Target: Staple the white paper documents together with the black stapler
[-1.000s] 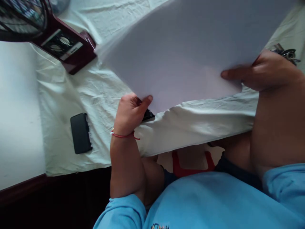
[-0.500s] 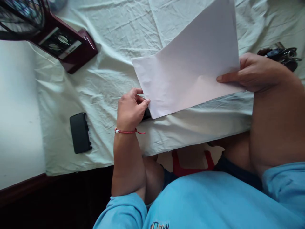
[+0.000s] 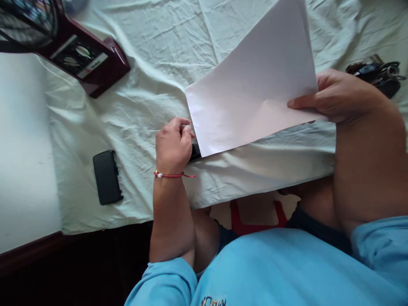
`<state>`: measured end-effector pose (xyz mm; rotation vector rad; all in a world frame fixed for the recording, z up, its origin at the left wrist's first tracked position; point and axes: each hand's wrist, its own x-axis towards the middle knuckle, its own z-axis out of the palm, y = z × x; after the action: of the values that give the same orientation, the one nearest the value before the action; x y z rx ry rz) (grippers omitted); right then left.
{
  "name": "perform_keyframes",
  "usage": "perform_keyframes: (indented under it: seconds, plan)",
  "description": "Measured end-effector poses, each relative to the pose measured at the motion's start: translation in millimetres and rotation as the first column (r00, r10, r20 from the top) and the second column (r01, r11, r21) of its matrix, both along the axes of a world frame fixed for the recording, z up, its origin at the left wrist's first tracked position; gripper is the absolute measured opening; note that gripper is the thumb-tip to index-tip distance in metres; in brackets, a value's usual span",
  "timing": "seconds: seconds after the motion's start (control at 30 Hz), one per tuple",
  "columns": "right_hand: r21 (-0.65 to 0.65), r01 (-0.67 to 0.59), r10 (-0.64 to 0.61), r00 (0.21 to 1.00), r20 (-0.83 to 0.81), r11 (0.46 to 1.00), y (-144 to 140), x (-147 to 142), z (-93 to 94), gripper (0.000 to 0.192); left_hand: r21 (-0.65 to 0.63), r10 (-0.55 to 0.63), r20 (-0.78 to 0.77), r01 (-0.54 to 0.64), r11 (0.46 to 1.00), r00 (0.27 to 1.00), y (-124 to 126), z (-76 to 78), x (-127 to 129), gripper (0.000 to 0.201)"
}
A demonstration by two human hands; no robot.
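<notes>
Head view: your right hand pinches a white paper sheet near the cloth-covered table's front edge; left hand, curled, grips a small black object.

A plain white sheet of paper is raised off the pale cloth, tilted, its near corner dipping low. It is blank and uncreased, only gently bowed. A small black object peeks out beneath that near corner, mostly hidden.

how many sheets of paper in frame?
1 that shows: the white sheet, pinched at its edge by the right hand, lifted off the cloth. More sheets could be stacked behind it.
</notes>
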<state>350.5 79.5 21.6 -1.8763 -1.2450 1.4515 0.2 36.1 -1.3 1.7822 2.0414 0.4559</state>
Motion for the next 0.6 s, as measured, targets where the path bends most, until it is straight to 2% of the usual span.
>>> perform_keyframes:
  seconds: [0.1, 0.4, 0.53, 0.6]
  plan:
    - [0.003, 0.01, -0.01, 0.999, -0.043, 1.0, 0.7, -0.9, -0.6, 0.021, -0.021, 0.002, -0.022, -0.002, 1.0, 1.0, -0.4, 4.9, 3.5, 0.028]
    - [-0.006, 0.021, -0.021, 0.995, -0.101, 1.0, 1.9, -5.3, -1.9, 0.021, 0.011, -0.025, -0.108, 0.026, 1.0, 0.994, 1.1, 0.0, 2.1, 0.029]
    - [-0.026, -0.001, -0.001, 0.998, -0.07, 1.0, 3.4, -2.7, -4.5, 0.018, 0.001, -0.029, -0.069, 0.029, 1.0, 0.997, 1.8, -1.1, -0.2, 0.028]
    - [0.018, 0.019, -0.017, 0.992, -0.126, 1.0, 3.6, 0.2, -5.6, 0.019, 0.002, -0.029, -0.038, 0.029, 1.0, 0.999, 1.9, -1.9, -1.6, 0.028]
